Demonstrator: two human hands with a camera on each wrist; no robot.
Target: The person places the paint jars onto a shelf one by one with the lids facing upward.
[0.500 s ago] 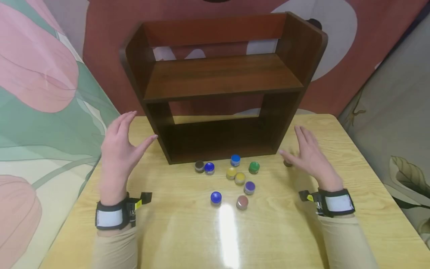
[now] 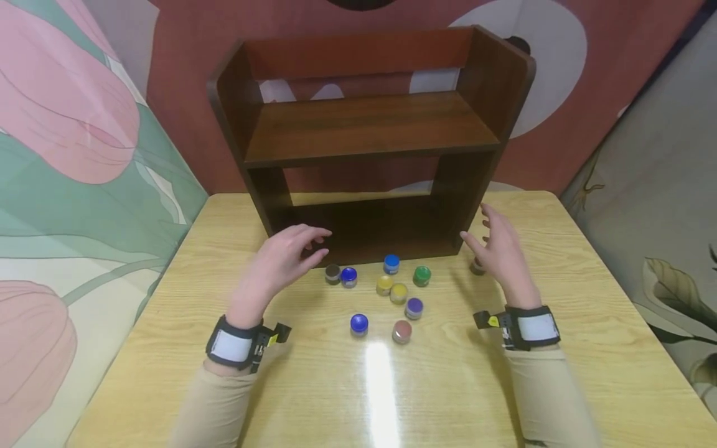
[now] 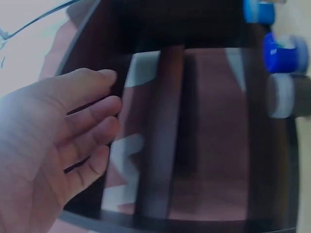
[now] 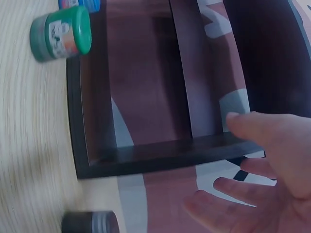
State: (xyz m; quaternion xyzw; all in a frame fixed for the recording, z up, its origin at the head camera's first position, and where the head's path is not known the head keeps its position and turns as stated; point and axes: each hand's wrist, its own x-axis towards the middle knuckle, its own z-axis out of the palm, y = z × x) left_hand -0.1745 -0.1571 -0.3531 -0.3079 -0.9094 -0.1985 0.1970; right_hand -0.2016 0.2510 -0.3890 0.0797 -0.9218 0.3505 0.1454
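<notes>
My left hand [image 2: 283, 262] hovers before the lower left corner of the brown wooden shelf [image 2: 372, 127], fingers loosely bent and holding nothing. Close by its thumb stand a black-lidded jar [image 2: 333, 274] and a dark blue jar [image 2: 349, 277]. On the other side, my right hand [image 2: 500, 252] is beside the shelf's right foot, thumb and fingers apart with nothing between them. A dark jar [image 2: 477, 267] sits partly hidden behind it. In the right wrist view, a green jar [image 4: 60, 34] with a printed label stands in front of the shelf.
Between the hands are a lighter blue jar [image 2: 391, 264], two yellow jars [image 2: 384, 285], a purple jar [image 2: 414, 308], a pinkish-brown jar [image 2: 402, 331] and another blue jar [image 2: 359, 324]. They stand on a light wood table [image 2: 313, 386]. Patterned cloth [image 2: 73, 124] hangs around it.
My left hand has swung right and inward, from outside the shelf's left side to near the black-lidded jar. The right hand has shifted slightly left. The jars stay in place.
</notes>
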